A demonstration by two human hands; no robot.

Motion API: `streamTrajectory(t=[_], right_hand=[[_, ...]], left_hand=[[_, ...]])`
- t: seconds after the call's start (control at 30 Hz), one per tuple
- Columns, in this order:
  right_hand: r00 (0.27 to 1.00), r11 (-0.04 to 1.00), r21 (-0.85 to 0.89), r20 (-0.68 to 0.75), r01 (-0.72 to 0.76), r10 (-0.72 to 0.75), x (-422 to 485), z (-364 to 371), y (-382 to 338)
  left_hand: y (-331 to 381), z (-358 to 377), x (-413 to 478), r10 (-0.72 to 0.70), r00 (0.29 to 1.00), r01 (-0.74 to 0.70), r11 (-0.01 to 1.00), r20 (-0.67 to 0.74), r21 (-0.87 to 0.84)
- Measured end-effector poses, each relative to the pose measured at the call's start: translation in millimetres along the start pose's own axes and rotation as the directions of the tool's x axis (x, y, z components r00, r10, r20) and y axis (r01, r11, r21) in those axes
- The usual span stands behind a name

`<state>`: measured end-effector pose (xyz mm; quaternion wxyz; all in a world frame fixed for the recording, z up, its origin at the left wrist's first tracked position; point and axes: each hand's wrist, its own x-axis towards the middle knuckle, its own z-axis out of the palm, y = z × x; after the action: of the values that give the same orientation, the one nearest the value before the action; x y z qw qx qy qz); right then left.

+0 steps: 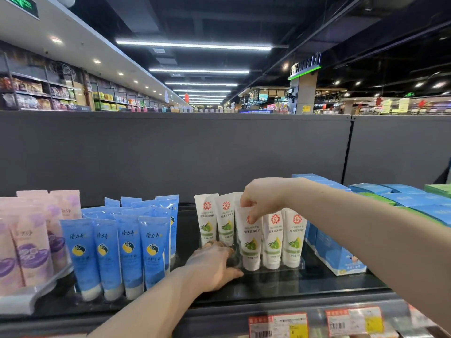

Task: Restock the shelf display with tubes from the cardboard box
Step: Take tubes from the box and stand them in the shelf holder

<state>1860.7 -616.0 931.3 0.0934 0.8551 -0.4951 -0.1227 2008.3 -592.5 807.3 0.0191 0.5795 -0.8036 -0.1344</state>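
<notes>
Several white tubes with green olive labels stand cap-down in a clear plastic display tray (301, 263) on the dark top shelf (268, 292). My right hand (261, 197) pinches the top of one white tube (250, 242) at the tray's front left, holding it upright. My left hand (212, 263) rests against the tray's left front corner, fingers curled on its edge. Two more white tubes (216, 219) stand behind. The cardboard box is out of view.
Blue tubes (122, 250) stand in rows to the left, pink tubes (26, 242) farther left. Blue cartons (339, 258) sit right of the tray. A grey back panel (170, 154) rises behind the shelf. Price tags (314, 324) line the shelf's front edge.
</notes>
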Motion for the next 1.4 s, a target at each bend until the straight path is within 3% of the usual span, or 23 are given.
streamTrajectory(t=[0.17, 0.27, 0.4, 0.5, 0.63, 1.0, 1.23, 1.4], right_hand=[[0.992, 0.991, -0.076, -0.068, -0.112, 0.107, -12, 6, -11], [0.961, 0.973, 0.049, -0.153, -0.225, 0.23, -32, 5, -14], [0.895, 0.925, 0.04, -0.239, -0.379, 0.377, -70, 9, -14], [0.856, 0.873, 0.002, -0.2, -0.487, 0.477, -101, 22, -18], [0.818, 0.824, 0.018, -0.114, -0.566, 0.564, -141, 37, -27], [0.752, 0.753, 0.067, -0.035, -0.655, 0.658, -275, 65, -80], [0.608, 0.607, 0.044, 0.073, -0.794, 0.79, -447, 114, -121], [0.41, 0.415, 0.012, 0.187, -0.91, 0.893, -587, 137, -164]], left_hand=[[5, -12, -8, 0.065, 0.998, -0.063, 0.992, -0.016, 0.111], [7, -26, -13, 0.103, 0.992, -0.085, 0.971, -0.071, 0.222], [10, -40, -25, 0.201, 0.942, -0.136, 0.961, -0.27, 0.239], [14, -42, -32, 0.296, 0.892, -0.198, 0.935, -0.341, 0.295], [28, -35, -53, 0.322, 0.888, -0.207, 0.917, -0.328, 0.341], [99, 6, -139, 0.431, 0.856, -0.322, 0.877, -0.287, 0.357], [207, 85, -222, 0.586, 0.798, -0.505, 0.776, -0.138, 0.378], [297, 136, -304, 0.732, 0.679, -0.675, 0.652, -0.057, 0.345]])
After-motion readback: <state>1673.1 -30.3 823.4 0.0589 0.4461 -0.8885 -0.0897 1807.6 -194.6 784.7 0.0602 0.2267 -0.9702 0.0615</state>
